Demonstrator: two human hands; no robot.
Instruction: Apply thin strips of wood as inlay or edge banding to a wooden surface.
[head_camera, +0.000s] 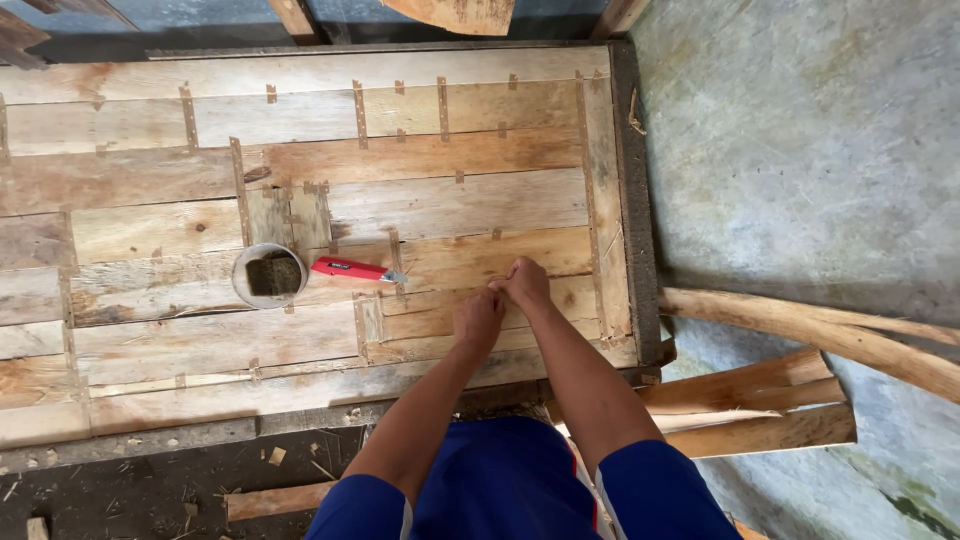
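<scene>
Both hands pinch together on the counter (300, 130); right hand (523, 283) and left hand (478, 320) curled, contents unclear; red knife (352, 269) lies lengthwise at nine o'clock, nearer the left.

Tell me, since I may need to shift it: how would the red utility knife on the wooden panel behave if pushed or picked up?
The red utility knife lies flat on the wooden panel, so it would probably slide rather than roll. Its slim body suggests it is light and stiff. The metal tip points toward the left hand and right hand, so gripping the red handle seems safer.
</scene>
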